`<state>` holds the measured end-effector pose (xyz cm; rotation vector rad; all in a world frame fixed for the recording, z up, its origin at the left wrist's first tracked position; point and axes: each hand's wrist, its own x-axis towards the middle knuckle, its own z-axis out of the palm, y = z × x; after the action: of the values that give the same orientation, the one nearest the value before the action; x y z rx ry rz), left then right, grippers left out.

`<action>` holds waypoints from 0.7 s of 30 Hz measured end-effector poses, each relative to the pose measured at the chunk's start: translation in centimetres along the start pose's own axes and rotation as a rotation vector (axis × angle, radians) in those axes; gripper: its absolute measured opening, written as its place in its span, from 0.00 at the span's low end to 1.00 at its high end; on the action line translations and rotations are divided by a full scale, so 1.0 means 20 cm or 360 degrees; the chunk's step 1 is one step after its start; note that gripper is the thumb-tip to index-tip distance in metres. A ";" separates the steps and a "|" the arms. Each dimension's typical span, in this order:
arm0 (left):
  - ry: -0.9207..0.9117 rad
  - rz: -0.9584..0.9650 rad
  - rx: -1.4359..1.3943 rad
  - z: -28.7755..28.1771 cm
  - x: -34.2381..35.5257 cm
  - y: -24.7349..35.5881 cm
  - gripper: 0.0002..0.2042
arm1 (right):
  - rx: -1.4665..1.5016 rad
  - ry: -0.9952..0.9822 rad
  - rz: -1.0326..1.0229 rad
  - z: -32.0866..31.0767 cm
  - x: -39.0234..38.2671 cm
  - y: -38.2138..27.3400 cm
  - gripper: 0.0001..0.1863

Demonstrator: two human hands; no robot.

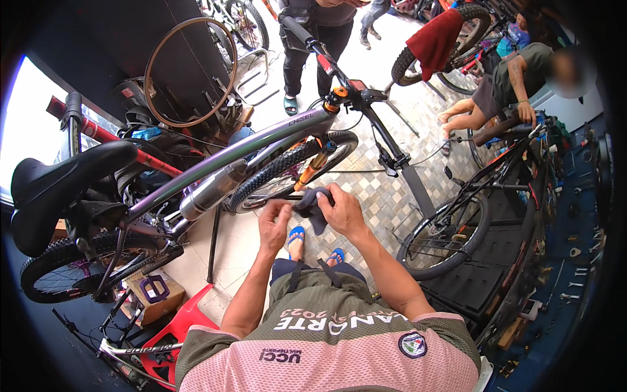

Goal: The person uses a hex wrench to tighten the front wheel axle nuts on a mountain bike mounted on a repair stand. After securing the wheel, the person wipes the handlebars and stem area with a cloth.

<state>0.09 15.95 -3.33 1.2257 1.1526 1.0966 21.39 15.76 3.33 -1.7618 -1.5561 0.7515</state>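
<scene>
A dark grey cloth [315, 208] hangs bunched in front of my body, above the tiled floor. My right hand [344, 212] is closed on it, thumb and fingers pinching its upper part. My left hand [274, 223] is beside the cloth's left edge, fingers curled and slightly blurred; what they pinch, if anything, does not show. Just beyond my hands is the front wheel [277, 171] of a purple-green mountain bike [228, 153] with an orange-gold fork leg [310, 171] and a silver bottle [213, 191] on its frame. Neither hand touches the bike.
The bike's handlebar [379, 130] juts across ahead. A person in dark trousers [320, 55] stands beyond it; another person [503, 85] sits at right, near a black bike [450, 228]. A red plastic stool [183, 326] is at lower left. Tools [575, 274] line the right edge.
</scene>
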 end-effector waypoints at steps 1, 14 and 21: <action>-0.0183 -0.0081 -0.0020 0.01 0.00 0.03 0.10 | 0.0026 0.0017 -0.0054 0.02 0.02 -0.01 0.14; 0.0096 0.0963 0.1576 0.14 0.40 -0.12 0.11 | -0.0351 0.0088 -0.0646 -0.19 -0.01 -0.36 0.23; -0.0027 0.0902 0.0776 0.59 0.74 -0.66 0.34 | -0.0999 0.0203 0.0468 -0.91 0.10 -0.01 0.50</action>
<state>13.30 28.79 -17.21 2.0249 1.1231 1.2445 35.86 15.87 14.71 -2.4777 -1.5652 0.2726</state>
